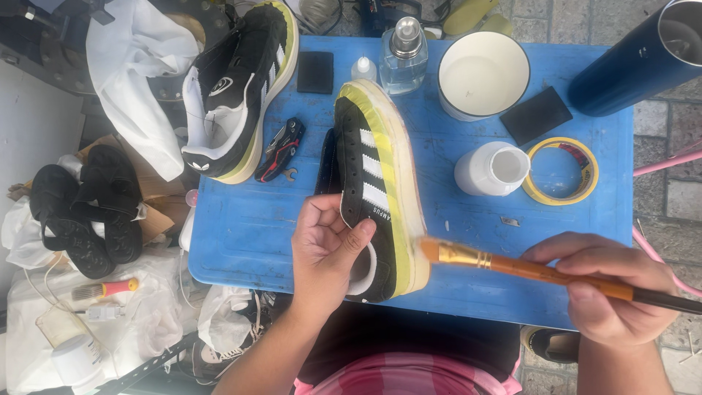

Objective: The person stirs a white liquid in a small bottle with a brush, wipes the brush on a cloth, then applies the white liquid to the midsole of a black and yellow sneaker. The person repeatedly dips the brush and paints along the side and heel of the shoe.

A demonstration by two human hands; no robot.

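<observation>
Closest to the lens, the right hand (607, 292) has its grip pinched shut around the orange handle of a flat brush (512, 265), thumb on top, fingers curled beneath, the handle held low and nearly level so the pale bristles meet the side of the sole edge-on. The left hand (325, 252) is clamped on the heel end of the black sneaker (376, 183), thumb pressed on the striped side and fingers tucked into the opening, tipping the shoe on its side above the blue counter (241, 227) so the whitish sole faces the brush. Yellow tape masks the black upper just above the sole, seemingly to keep it clean. Up the counter, within easy reach, stand an open white jar (491, 168), a white bowl (482, 75) and a clear glass bottle (403, 55), with a roll of yellow tape (561, 172) lying just beside the jar. The second sneaker (238, 88), taped the same way, rests at the far left corner, a multi-tool (280, 148) between the two shoes. A dark blue tumbler (640, 58) juts in at top right.
</observation>
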